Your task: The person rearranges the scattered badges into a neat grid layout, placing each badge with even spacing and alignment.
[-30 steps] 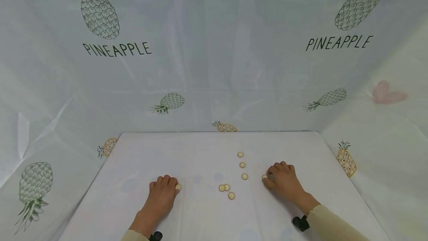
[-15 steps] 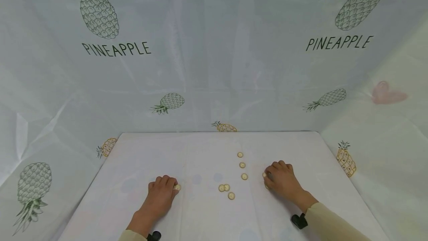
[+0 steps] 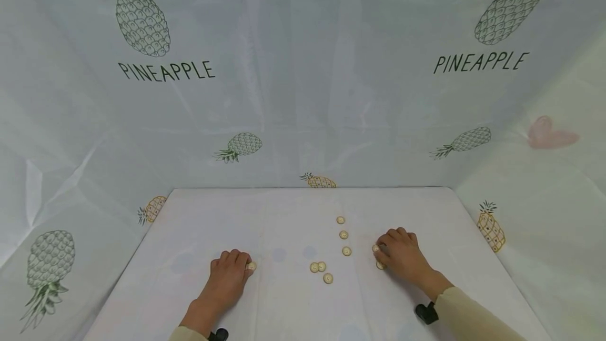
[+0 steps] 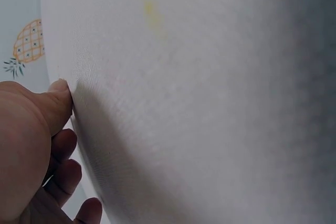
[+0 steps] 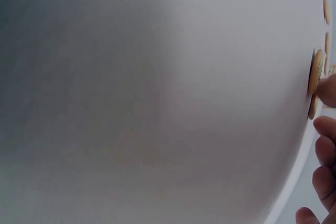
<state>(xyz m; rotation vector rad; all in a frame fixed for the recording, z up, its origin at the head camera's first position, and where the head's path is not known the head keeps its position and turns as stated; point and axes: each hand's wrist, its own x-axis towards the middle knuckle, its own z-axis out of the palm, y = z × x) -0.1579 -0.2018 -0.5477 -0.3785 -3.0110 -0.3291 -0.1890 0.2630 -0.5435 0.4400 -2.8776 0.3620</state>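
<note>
Near the left part of the table, my left hand (image 3: 228, 277) has thumb and forefinger at a round, cream-coloured button (image 3: 251, 266), holding it at the cloth. In the left wrist view the thumb (image 4: 59, 100) meets the white surface and the button is out of sight. My right hand (image 3: 404, 253) is over two more buttons. One button (image 3: 376, 248) shows at the forefinger; the nearer button (image 3: 381, 266) is partly covered by the thumb. From the right wrist, the thumb touches a button (image 5: 315, 72) lying close to another button (image 5: 313, 107).
Three buttons stand in a column at centre right, the middle button (image 3: 343, 234) among them. Closer in, two buttons (image 3: 314, 267) touch, with a single button (image 3: 328, 278) beside them. Pineapple-print cloth (image 3: 303, 93) walls the white table (image 3: 284, 214) at back and sides.
A second button has come into view under my right thumb, below the one at the forefinger. My right hand has shifted only slightly. The left hand stays almost where it was.
</note>
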